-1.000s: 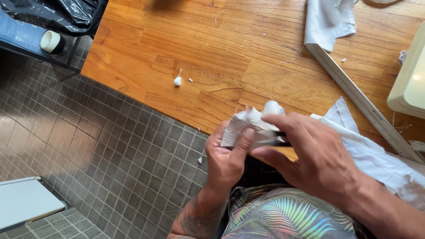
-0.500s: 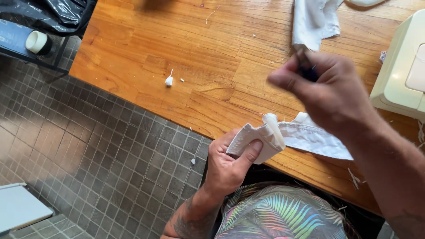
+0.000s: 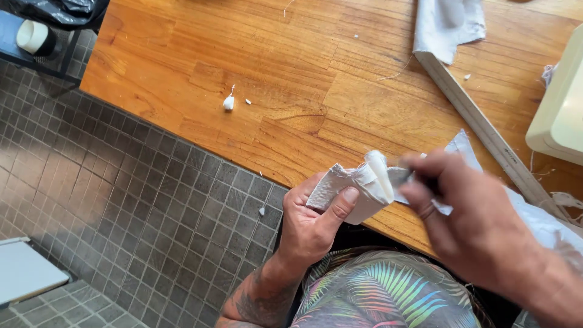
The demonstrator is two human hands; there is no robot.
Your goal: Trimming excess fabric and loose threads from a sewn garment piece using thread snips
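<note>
My left hand (image 3: 313, 225) pinches a folded piece of white cloth (image 3: 355, 185) at the near edge of the wooden table (image 3: 303, 91), thumb on top of the fold. My right hand (image 3: 470, 222) is blurred and sits right beside the fold, its fingers closed around a small dark thin tool (image 3: 425, 181) whose tip touches the cloth. The rest of the white cloth (image 3: 546, 222) trails to the right under my right arm.
A long pale ruler (image 3: 486, 130) lies diagonally on the table, with another white cloth (image 3: 446, 24) at its far end. A cream machine (image 3: 559, 115) stands at the right edge. A small white scrap (image 3: 229, 102) lies mid-table. Grey tiled floor (image 3: 121, 200) is on the left.
My right hand, raised high above the table half a second ago, has come back down to the fold of cloth. My left hand still holds the fold in about the same place.
</note>
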